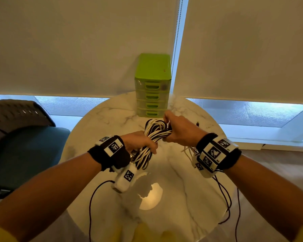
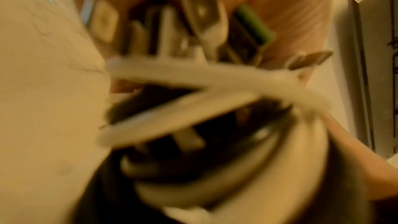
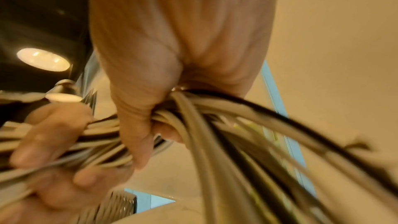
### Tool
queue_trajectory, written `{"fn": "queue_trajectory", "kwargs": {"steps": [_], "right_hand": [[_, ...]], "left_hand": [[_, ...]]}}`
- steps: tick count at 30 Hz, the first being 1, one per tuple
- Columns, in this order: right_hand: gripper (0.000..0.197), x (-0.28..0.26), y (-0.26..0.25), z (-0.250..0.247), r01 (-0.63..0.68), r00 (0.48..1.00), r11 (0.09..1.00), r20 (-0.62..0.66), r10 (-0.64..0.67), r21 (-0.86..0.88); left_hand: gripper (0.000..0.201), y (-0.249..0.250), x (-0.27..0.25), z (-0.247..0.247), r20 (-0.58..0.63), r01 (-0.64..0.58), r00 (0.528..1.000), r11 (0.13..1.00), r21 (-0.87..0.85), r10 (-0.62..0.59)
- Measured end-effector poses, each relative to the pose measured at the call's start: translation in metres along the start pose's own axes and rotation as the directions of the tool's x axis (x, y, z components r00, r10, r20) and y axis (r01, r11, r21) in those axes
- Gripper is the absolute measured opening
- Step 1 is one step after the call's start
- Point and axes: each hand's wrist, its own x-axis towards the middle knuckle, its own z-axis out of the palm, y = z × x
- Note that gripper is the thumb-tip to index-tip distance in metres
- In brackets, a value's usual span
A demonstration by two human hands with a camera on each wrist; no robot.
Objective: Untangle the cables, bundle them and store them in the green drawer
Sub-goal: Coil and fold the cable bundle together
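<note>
Marble table (image 1: 112, 112), roller blinds (image 1: 77, 46) – teal chair (image 1: 24, 151) left.

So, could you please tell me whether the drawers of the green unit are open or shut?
Shut: all four fronts of the green drawer unit sit flush in the head view, none pulled out.

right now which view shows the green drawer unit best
The head view: the green drawer unit stands whole at the table's far edge. The left wrist view catches only a blurred green sliver; the right wrist view shows none clearly.
</note>
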Motion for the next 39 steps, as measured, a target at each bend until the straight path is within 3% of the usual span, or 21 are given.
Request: {"fn": "queue_trajectory", "kwargs": {"steps": [3,5,9,12,13,15,18,22,25,29,33,35,37,39], "right_hand": [[0.037,-0.001,0.008,-0.014,-0.054,0.999,0.992,-0.011,0.053,-0.116],[0.023,-0.005,0.013,-0.023,-0.056,0.998,0.996,-0.028,0.054,-0.071],[0.024,-0.013,0.006,-0.03,0.043,0.985,0.931,-0.17,0.021,0.362],[0.017,-0.011,-0.002,-0.022,0.13,0.955,0.772,-0.287,0.071,0.623],[0.023,-0.01,-0.003,-0.019,0.16,0.95,0.693,-0.301,0.087,0.703],[0.047,-0.009,-0.005,-0.016,0.211,0.949,0.53,-0.303,0.092,0.822],[0.083,-0.007,-0.012,-0.018,0.249,0.955,0.422,-0.292,0.041,0.872],[0.088,-0.01,-0.018,-0.024,0.19,0.982,0.333,-0.172,-0.083,0.923],[0.076,-0.017,-0.021,-0.026,0.195,0.978,0.336,-0.158,-0.134,0.921],[0.042,-0.017,-0.028,-0.023,0.295,0.951,0.395,-0.306,-0.036,0.87],[0.032,-0.017,-0.039,-0.028,0.369,0.899,0.603,-0.437,-0.037,0.707],[0.03,-0.018,-0.042,-0.031,0.384,0.876,0.63,-0.482,-0.018,0.675],[0.031,-0.018,-0.041,-0.032,0.381,0.86,0.638,-0.509,0.021,0.669],[0.033,-0.018,-0.035,-0.033,0.358,0.854,0.658,-0.517,0.054,0.662]], "left_hand": [[0.022,0.002,0.001,-0.007,-0.058,-0.05,0.997,0.999,-0.017,0.049],[0.016,0.003,0.0,-0.013,-0.104,-0.096,0.99,0.995,-0.022,0.093],[0.018,0.015,-0.004,-0.016,-0.147,-0.258,0.957,0.966,-0.027,0.251],[0.015,0.031,-0.008,-0.013,-0.124,-0.337,0.935,0.941,-0.034,0.331],[0.019,0.037,-0.009,-0.012,-0.113,-0.349,0.932,0.937,-0.023,0.345],[0.026,0.047,-0.013,-0.011,-0.058,-0.364,0.929,0.931,0.022,0.364],[0.027,0.057,-0.019,-0.009,0.128,-0.394,0.913,0.918,0.042,0.387],[0.015,0.066,-0.026,-0.001,0.37,-0.421,0.84,0.907,-0.015,0.397],[0.016,0.067,-0.026,0.0,0.443,-0.417,0.819,0.909,0.02,0.366],[0.012,0.067,-0.026,0.0,0.421,-0.421,0.831,0.906,0.045,0.365],[0.019,0.064,-0.028,0.0,0.267,-0.441,0.868,0.897,0.031,0.418],[0.028,0.061,-0.028,0.001,0.174,-0.449,0.882,0.893,0.03,0.437],[0.037,0.053,-0.026,-0.002,0.031,-0.46,0.887,0.875,0.15,0.461],[0.071,0.043,-0.027,-0.005,-0.126,-0.444,0.858,0.843,0.304,0.498]]}}
